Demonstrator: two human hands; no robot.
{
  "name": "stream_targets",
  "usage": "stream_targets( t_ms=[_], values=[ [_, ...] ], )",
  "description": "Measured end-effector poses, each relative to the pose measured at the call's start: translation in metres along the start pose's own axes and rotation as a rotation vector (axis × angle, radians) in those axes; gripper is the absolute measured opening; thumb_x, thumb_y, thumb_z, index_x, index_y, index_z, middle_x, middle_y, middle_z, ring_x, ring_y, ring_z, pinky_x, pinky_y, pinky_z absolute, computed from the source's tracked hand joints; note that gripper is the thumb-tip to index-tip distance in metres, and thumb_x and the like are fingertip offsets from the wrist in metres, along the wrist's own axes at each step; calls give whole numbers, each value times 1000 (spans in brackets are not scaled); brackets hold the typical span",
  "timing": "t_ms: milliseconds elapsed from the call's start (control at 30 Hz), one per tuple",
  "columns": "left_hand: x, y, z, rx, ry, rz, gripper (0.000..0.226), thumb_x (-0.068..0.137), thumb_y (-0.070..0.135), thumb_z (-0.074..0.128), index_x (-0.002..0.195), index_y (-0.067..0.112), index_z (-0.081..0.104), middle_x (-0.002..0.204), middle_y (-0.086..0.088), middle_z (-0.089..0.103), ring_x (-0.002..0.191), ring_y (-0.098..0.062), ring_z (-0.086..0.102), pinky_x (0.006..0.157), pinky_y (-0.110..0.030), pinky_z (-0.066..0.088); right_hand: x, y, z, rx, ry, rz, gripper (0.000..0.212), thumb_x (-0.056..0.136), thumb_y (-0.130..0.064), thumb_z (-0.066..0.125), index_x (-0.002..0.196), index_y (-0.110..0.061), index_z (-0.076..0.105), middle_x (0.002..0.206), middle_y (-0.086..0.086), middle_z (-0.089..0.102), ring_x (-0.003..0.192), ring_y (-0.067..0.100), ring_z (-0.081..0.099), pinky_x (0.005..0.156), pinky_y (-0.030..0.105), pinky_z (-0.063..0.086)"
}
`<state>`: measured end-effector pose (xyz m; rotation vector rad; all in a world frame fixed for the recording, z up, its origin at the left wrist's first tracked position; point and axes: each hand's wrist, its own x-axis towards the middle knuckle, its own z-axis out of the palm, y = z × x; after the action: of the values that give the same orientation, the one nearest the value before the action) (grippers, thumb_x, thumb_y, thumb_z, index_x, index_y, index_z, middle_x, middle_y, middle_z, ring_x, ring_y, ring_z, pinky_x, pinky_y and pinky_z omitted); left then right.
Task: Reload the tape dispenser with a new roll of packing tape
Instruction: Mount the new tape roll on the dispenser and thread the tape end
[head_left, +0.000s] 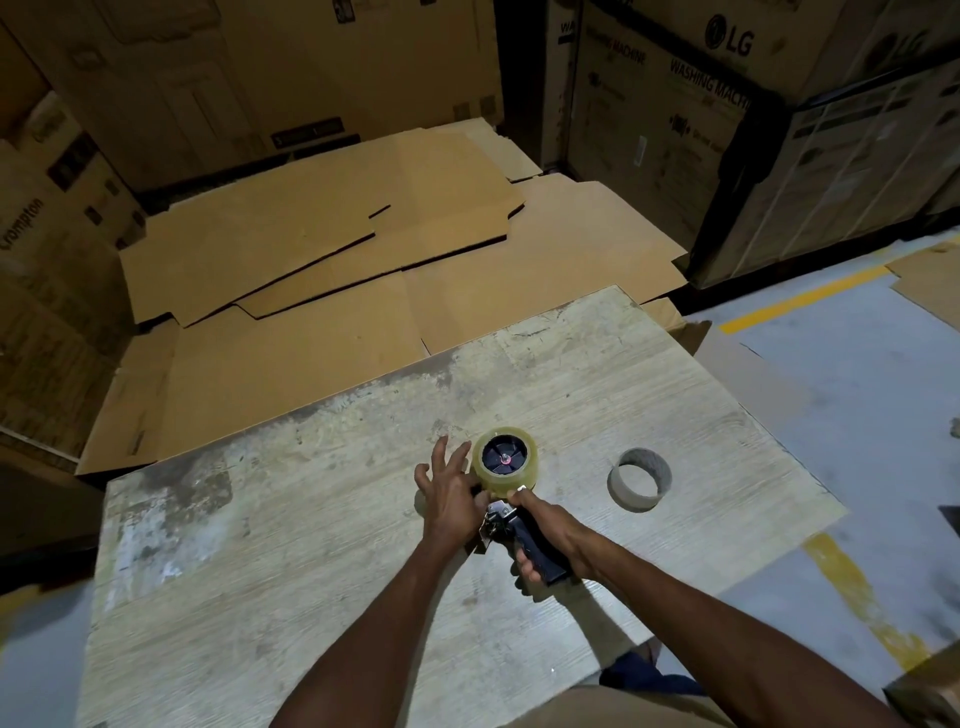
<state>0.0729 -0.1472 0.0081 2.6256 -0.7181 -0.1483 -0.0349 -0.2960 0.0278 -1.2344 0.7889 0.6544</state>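
Gripping the dispenser (500, 519) is the right hand (546, 526) (left hand (451, 500) touching).

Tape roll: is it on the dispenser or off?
On: the tape roll encircles the dark hub of the dispenser that the right hand grips.

Tape roll (506, 483) was translucent yellow-amber; the hub (504, 459) inside it was dark navy-black with a small red-pink spot at centre. Tape dispenser (540, 553) had a black grip and silvery metal at the front. Empty core (636, 499) was dull grey-brown. Table (311, 545) top was pale beige-grey with fine wood-grain streaks and dark worn blotches along the far edge and left side. Flattened cardboard (322, 249) was plain tan-brown. Floor (852, 364) was pale blue-grey with yellow painted lines (802, 299). Stacked boxes (649, 130) were brown with black print — LG logo, "WASHING MACHINE" lettering.
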Motion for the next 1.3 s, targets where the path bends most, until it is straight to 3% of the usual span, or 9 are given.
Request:
stream_targets(
  t_ms=[167,567,800,967,1133,1300],
  values=[
    [-3,-1,5,-47,36,-9,4,80,23,79,82,23,83,154,3,50,156,-28,16,112,-52,14,-4,-2,2,13,34,-17,63,84,-65,59,87,-2,63,72,19,61,55,29,59,53,33,50],
    [-8,1,10,51,54,-38,15,84,19,70,89,26,82,152,-2,52,154,-29,15,109,-54,20,-21,-3,2,-35,140,-77,63,90,-59,58,83,3,68,69,21,65,47,28,60,49,29,50],
    [-16,2,18,121,139,-39,4,77,22,79,78,25,81,145,-5,60,152,-33,28,105,-57,24,-23,0,1,-68,155,-78,67,84,-62,60,83,4,70,68,22,66,51,29,59,50,32,50],
    [-17,6,19,76,165,-10,13,73,15,82,83,22,81,138,-5,63,148,-33,30,100,-59,32,-23,2,-2,-87,172,-78,72,81,-65,61,86,6,73,70,23,70,56,32,62,53,34,53],
    [-12,14,10,17,190,91,14,71,11,77,79,22,79,136,-2,59,143,-33,29,97,-53,31,-26,0,-8,-65,215,-63,80,81,-68,62,97,9,74,70,23,71,53,32,63,52,34,53],
    [-5,22,-6,47,127,295,10,79,17,71,77,21,79,143,1,52,147,-32,26,105,-51,22,-37,-12,-21,-48,212,-56,74,89,-64,57,104,7,74,72,25,71,49,31,62,47,32,52]
  ],
)
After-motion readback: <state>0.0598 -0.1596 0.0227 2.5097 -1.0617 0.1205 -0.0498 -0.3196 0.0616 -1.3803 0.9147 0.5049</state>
